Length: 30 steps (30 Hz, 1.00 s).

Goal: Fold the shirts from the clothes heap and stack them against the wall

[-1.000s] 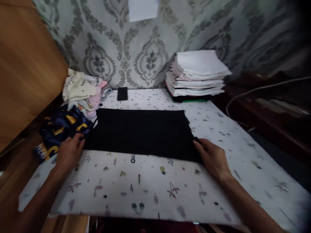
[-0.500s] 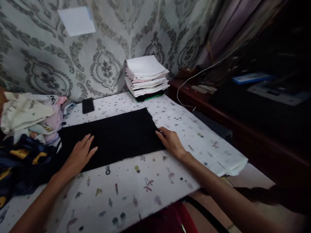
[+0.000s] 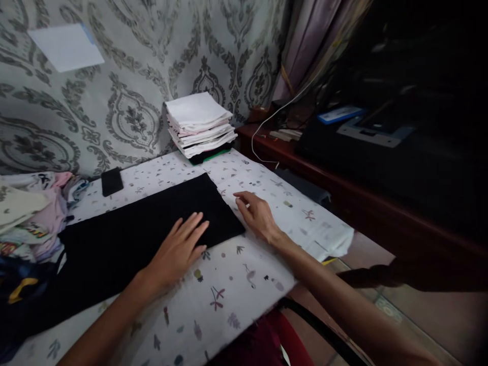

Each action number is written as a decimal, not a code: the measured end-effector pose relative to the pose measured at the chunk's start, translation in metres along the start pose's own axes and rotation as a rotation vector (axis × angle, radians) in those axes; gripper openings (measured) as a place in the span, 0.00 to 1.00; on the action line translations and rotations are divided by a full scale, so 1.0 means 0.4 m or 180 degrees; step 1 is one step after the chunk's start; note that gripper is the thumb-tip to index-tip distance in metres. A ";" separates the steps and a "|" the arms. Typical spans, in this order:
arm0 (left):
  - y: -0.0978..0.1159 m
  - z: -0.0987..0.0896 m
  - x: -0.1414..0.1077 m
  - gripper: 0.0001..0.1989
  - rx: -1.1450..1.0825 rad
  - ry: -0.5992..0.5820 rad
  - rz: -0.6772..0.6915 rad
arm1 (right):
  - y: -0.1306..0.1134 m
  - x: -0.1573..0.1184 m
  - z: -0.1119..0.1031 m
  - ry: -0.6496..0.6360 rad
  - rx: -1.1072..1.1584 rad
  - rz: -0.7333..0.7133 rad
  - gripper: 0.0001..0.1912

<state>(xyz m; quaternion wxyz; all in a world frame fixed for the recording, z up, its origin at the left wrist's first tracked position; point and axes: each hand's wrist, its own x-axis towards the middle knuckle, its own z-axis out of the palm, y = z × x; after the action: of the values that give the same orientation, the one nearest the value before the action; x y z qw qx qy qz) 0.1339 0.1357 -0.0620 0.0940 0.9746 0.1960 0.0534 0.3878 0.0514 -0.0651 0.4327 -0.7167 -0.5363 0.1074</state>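
A long folded piece of black cloth (image 3: 133, 229) lies flat across the table, its left part running beside a dark garment with yellow patches (image 3: 23, 290). My left hand (image 3: 179, 249) rests palm down on the cloth toward its right part, fingers stretched out. Just beyond the cloth's right edge is my right hand (image 3: 259, 216), its fingers bent, with a gap between thumb and forefinger and nothing seen in it. What kind of garment the black cloth is, I cannot tell.
Folded clothes (image 3: 202, 127) stand in a neat stack at the back. A black phone (image 3: 112, 182) lies near the wall. Loose crumpled clothes (image 3: 41, 208) fill the left side. Right of the patterned tablecloth (image 3: 301, 213) stands a dark red wooden desk (image 3: 305, 168) with a white cable (image 3: 254, 145).
My left hand has slid right along the black cloth. My right hand has let go of the cloth's right edge. The view has turned to the right.
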 end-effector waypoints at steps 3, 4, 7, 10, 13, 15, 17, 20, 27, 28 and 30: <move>0.023 0.012 0.048 0.28 -0.0294 -0.0391 0.0110 | -0.018 -0.014 0.002 -0.0206 -0.0183 -0.0458 0.15; 0.021 0.006 0.061 0.27 -0.0422 -0.0437 0.0083 | -0.022 -0.016 0.005 -0.0341 -0.0201 -0.0533 0.15; -0.011 -0.032 0.119 0.22 -0.0862 -0.0214 -0.0055 | -0.021 -0.016 0.014 -0.0530 -0.0385 -0.0468 0.14; -0.081 -0.069 0.225 0.17 -0.1053 0.0177 -0.0273 | -0.015 -0.009 0.021 -0.0485 -0.0891 -0.0205 0.12; -0.167 -0.073 0.355 0.13 -0.0842 0.0293 -0.0884 | -0.019 -0.004 0.024 -0.0615 -0.1377 -0.0069 0.10; -0.214 -0.062 0.430 0.13 -0.0748 0.0289 -0.1137 | -0.029 -0.001 0.024 -0.0755 -0.1548 0.0009 0.10; -0.246 -0.048 0.487 0.13 -0.0714 0.0262 -0.1208 | -0.041 0.002 0.023 -0.0885 -0.1667 0.0105 0.10; -0.267 -0.035 0.537 0.15 -0.0694 0.0136 -0.1219 | -0.050 0.009 0.022 -0.1050 -0.1722 0.0140 0.07; -0.266 -0.055 0.579 0.06 -0.0752 -0.0353 -0.1054 | -0.016 0.027 0.036 -0.0942 -0.0258 0.0437 0.12; -0.266 -0.060 0.583 0.05 -0.0760 -0.0388 -0.1025 | -0.014 0.030 0.039 -0.0991 0.0162 0.0592 0.14; -0.266 -0.073 0.593 0.04 -0.0783 -0.0399 -0.0954 | -0.016 0.034 0.038 -0.1095 0.0982 0.0943 0.17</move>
<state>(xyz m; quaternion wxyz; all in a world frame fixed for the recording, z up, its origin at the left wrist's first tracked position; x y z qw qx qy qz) 0.3078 0.3296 -0.0394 0.2312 0.9172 0.3246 0.0016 0.3795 0.0709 -0.0651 0.4189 -0.6841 -0.4686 0.3700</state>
